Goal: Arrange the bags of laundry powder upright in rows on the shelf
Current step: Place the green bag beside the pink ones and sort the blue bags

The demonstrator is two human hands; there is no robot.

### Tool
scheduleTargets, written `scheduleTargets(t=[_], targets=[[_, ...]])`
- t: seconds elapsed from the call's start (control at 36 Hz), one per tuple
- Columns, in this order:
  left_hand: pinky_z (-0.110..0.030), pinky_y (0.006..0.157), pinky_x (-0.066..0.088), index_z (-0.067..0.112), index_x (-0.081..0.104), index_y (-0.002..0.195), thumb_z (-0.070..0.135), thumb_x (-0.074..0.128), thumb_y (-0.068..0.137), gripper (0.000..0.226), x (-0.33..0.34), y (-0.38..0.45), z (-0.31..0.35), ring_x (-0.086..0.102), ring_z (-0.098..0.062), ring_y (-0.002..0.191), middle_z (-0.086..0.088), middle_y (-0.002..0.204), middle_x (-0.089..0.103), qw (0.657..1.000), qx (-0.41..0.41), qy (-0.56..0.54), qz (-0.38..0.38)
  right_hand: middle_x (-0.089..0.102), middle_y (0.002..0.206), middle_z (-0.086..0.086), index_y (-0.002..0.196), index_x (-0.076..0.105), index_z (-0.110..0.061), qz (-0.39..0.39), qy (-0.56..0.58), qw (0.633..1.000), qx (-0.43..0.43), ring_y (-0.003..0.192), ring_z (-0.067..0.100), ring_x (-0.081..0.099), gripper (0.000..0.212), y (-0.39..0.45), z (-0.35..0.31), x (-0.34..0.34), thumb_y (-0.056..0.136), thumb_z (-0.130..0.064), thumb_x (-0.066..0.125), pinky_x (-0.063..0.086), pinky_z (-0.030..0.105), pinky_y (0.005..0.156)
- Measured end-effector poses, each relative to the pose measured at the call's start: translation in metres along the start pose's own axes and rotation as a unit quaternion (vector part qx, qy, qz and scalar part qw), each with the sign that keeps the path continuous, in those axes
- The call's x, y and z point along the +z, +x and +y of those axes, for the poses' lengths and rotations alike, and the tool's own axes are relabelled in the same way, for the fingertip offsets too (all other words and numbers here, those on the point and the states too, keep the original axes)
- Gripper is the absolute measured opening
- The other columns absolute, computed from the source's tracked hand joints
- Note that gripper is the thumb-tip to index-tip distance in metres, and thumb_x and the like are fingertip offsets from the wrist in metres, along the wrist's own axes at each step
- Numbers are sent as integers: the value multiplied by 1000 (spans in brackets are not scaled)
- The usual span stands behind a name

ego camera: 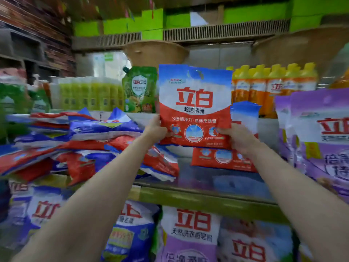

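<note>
Both of our hands are clamped on one red-and-blue bag of laundry powder (195,104), the left hand (155,129) pinching its lower left edge and the right hand (239,138) its lower right corner, so we hold it upright above the shelf (205,200). Just behind it another red bag (243,140) stands on the shelf, a loose heap of bags (85,142) lies flat to the left, and purple bags (321,137) stand upright to the right.
</note>
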State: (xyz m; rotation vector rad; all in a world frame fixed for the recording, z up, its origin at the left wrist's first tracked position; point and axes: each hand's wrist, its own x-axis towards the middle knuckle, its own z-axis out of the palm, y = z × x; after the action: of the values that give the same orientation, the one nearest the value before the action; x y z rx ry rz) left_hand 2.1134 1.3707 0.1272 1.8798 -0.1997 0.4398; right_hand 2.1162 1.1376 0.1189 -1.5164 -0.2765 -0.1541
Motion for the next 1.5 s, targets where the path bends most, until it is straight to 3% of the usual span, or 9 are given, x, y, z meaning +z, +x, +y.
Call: scheduleTargets(t=[0.25,0.36,0.47,0.72,0.89,1.03,1.25,1.42,1.5], targets=[[-37,100,45,1,47,127,11,75,70,64,94,2,-13,54,-32,119,-17,128,56,987,-52,133,-68,58,122,27,124,53,8,115,-90,987,60,57,17,64,41,-32,17,-71,83,10,58,54,26,54],[-33,99,39,1,42,133,11,64,84,54,110,-1,-15,49,-32,124,-18,135,50,975,-51,208,-66,58,107,17,125,52,6,137,-142,977,81,67,18,55,41,-36,30,-80,85,9,58,38,22,53],[-33,96,41,0,44,131,12,62,86,50,108,0,-13,51,-32,121,-19,133,52,959,-55,271,-70,63,119,18,121,57,0,153,-190,966,86,98,31,61,41,-30,37,-81,81,1,67,47,29,70],[-35,91,49,-1,50,123,17,62,87,42,99,-16,-16,58,-32,113,-18,125,58,935,-56,341,-81,58,127,17,126,47,-3,199,-421,882,74,113,33,58,57,-33,34,-65,79,-21,74,48,42,95],[-31,74,45,1,60,106,22,58,87,29,82,-20,-10,60,-30,102,-17,111,64,916,-33,394,-70,11,154,16,150,5,-8,237,-537,807,-69,137,30,24,73,-39,23,-43,93,-5,50,33,43,107],[-29,73,41,4,61,105,20,53,86,27,51,-17,6,57,-31,104,-14,109,63,908,6,418,-32,30,146,20,141,34,-2,179,-620,718,-263,133,34,31,56,-25,22,-9,87,2,47,33,42,109],[-38,84,46,10,57,91,21,52,83,15,-22,-25,15,57,-37,106,-20,110,62,863,-3,503,50,60,119,21,114,63,2,-78,-562,808,-156,112,33,55,29,-18,25,76,95,-6,42,40,34,91],[-44,100,42,13,56,118,38,48,86,41,-59,-36,2,49,-35,120,-13,129,53,810,-105,573,65,56,90,17,68,44,-12,-161,-546,821,40,73,24,46,41,-6,45,107,101,-32,33,33,22,53],[-41,105,38,18,54,125,44,45,84,49,-67,-37,-1,47,-35,124,-12,136,51,810,-127,571,45,42,64,7,71,43,-9,-145,-500,849,88,54,17,40,45,-6,49,119,100,-42,33,32,21,49]])
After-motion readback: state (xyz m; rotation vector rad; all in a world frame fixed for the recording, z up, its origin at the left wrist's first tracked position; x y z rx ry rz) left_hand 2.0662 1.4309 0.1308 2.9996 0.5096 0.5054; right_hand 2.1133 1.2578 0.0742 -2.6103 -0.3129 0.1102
